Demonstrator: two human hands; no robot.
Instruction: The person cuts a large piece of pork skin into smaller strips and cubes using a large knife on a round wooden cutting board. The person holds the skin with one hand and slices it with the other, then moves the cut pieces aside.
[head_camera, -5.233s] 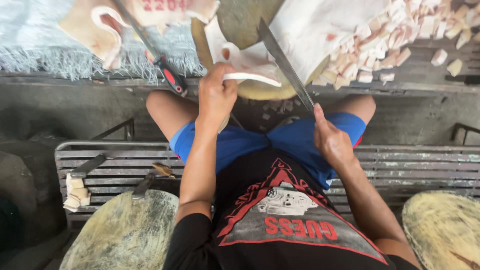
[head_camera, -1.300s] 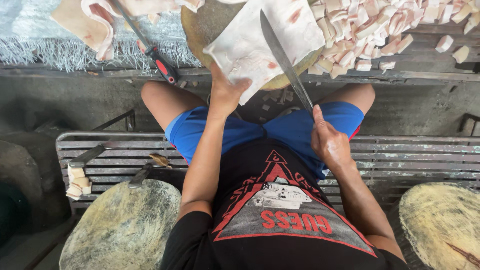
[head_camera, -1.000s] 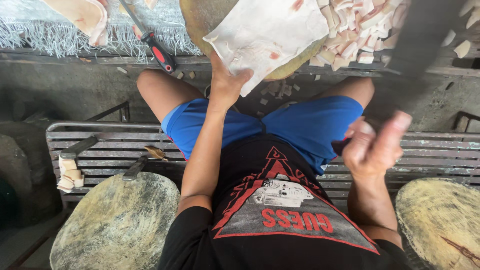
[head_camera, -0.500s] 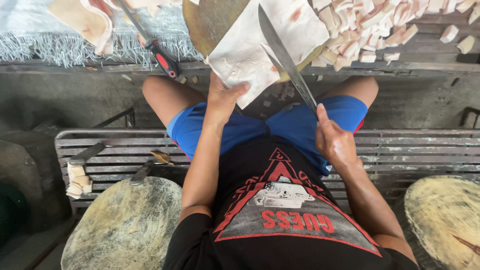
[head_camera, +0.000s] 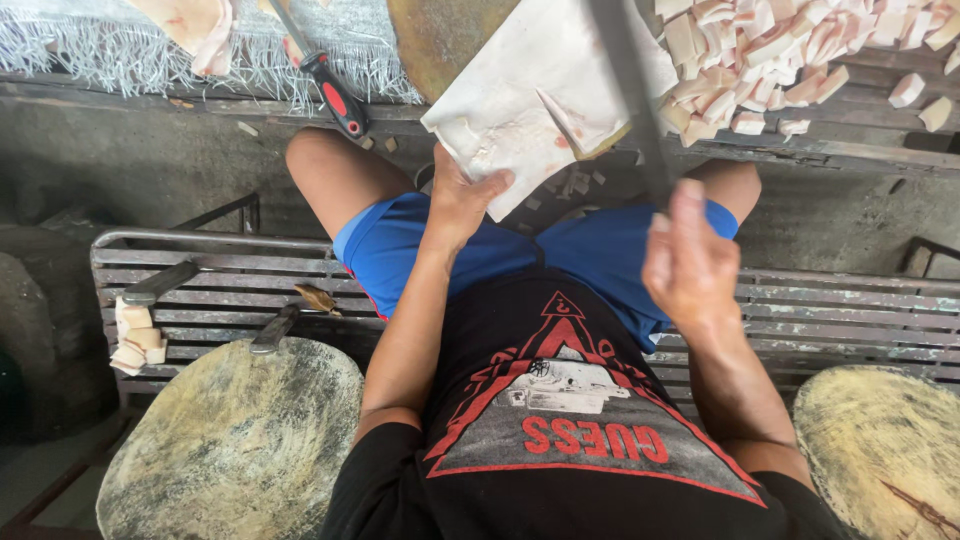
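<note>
My left hand (head_camera: 462, 198) grips the near edge of a large white slab of fatty meat (head_camera: 540, 100) that lies on a round wooden chopping block (head_camera: 440, 40) in front of my knees. My right hand (head_camera: 690, 262) is closed around the handle of a long knife (head_camera: 628, 90). The hand and blade are both motion-blurred, and the blade stands over the slab's right side. A pile of pale cut cubes (head_camera: 780, 50) lies to the right of the block. I sit on a slatted metal bench (head_camera: 220, 290).
A red-and-black-handled tool (head_camera: 335, 95) lies at the upper left near more meat (head_camera: 195, 25). On the bench to my left are a small stack of cut pieces (head_camera: 135, 335) and two knife handles (head_camera: 160, 285). Worn round chopping blocks stand at the lower left (head_camera: 235, 440) and lower right (head_camera: 885, 450).
My right hand has kept swinging the knife up and down over the slab; now it is raised and blurred. My left hand has stayed on the slab's edge.
</note>
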